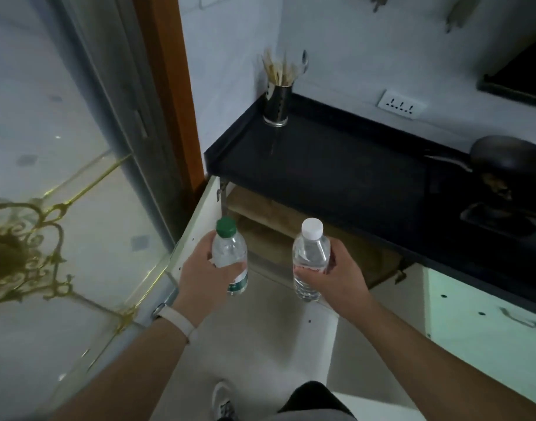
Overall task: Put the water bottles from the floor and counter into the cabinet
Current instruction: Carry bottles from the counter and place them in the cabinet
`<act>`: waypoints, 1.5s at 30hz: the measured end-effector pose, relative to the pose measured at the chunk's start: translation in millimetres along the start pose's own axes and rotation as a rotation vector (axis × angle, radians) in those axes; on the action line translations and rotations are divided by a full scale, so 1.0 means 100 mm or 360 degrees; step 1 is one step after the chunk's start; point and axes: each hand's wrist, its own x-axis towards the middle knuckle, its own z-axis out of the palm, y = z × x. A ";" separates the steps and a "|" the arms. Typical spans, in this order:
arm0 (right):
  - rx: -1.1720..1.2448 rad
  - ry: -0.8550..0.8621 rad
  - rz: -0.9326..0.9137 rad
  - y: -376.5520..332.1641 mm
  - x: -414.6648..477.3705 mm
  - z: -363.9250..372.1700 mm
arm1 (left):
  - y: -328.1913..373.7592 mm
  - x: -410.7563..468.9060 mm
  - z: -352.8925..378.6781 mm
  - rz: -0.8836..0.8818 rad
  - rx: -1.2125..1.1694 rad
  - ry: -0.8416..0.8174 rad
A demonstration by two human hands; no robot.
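Left hand wrapped green-capped bottle mid-body; right hand likewise white-capped bottle. Judged full, weighty, smooth, squeezable; caps above each grip.

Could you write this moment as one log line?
left hand: holds green-capped bottle | right hand: holds white-capped bottle | cabinet: open

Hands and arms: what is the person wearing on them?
No gloves or sleeves show on the left hand or right hand. A smooth whitish wristband with a silvery clasp circles the left wrist; the right wrist is bare.
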 end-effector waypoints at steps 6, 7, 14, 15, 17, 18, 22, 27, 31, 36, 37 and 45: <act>0.0042 0.0191 0.0161 -0.01 0.09 -0.05 | -0.06 0.42 0.18 0.0076 0.0142 -0.0175; 0.0057 0.0215 0.0189 0.03 0.13 -0.07 | -0.05 0.47 0.22 0.0083 0.0150 -0.0186; 0.0171 0.0299 0.0349 0.41 0.46 -0.12 | -0.13 0.82 0.57 0.0035 0.0129 -0.0265; 0.0183 0.0303 0.0367 0.49 0.53 -0.11 | -0.18 0.89 0.63 0.0020 0.0130 -0.0272; 0.0217 0.0305 0.0406 0.66 0.67 -0.09 | -0.28 1.02 0.76 0.0005 0.0139 -0.0294; 0.0235 0.0303 0.0426 0.76 0.74 -0.08 | -0.34 1.07 0.84 0.0001 0.0144 -0.0301; 0.0212 0.0272 0.0471 1.21 1.10 -0.01 | -0.62 1.33 1.21 -0.0018 0.0159 -0.0356; 0.0183 0.0256 0.0433 1.92 1.63 0.15 | -1.23 1.71 1.77 0.0005 0.0145 -0.0425; 0.0221 0.0312 0.0364 2.55 2.05 0.35 | -1.87 2.05 2.15 0.0024 0.0113 -0.0440; 0.0251 0.0387 0.0181 3.24 2.59 0.58 | -2.60 2.48 2.53 0.0077 0.0088 -0.0442; 0.0258 0.0408 0.0141 3.36 2.69 0.61 | -2.71 2.55 2.61 0.0099 0.0076 -0.0443; 0.0321 0.0551 -0.0125 3.83 3.15 0.60 | -2.84 2.98 3.03 0.0290 -0.0120 -0.0433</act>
